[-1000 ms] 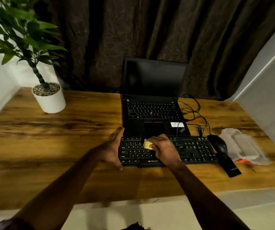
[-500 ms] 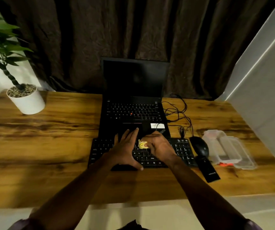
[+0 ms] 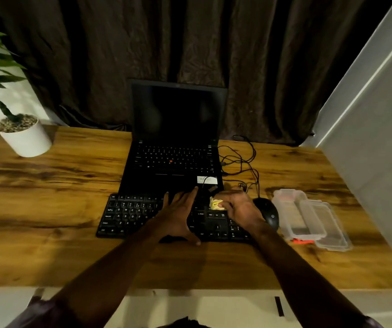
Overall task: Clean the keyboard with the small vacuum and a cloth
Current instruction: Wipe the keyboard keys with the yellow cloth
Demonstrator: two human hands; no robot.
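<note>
The right hand (image 3: 240,209) has its fingers curled around one small crumpled yellow cloth (image 3: 215,204) and holds it on the right part of the one flat black plastic keyboard (image 3: 128,216). The left hand (image 3: 178,215), just beside it, lies flat on the middle keys with its fingers straight and spread. Just outside the right hand is one rounded black mouse (image 3: 269,215). Further out lie two clear plastic trays (image 3: 308,221); what is in them I cannot tell. Beyond the fingertips stands one open black laptop (image 3: 176,162).

Matt black plastic keyboard (image 3: 128,215) on a glossy, grained wooden desk (image 3: 48,209).
</note>
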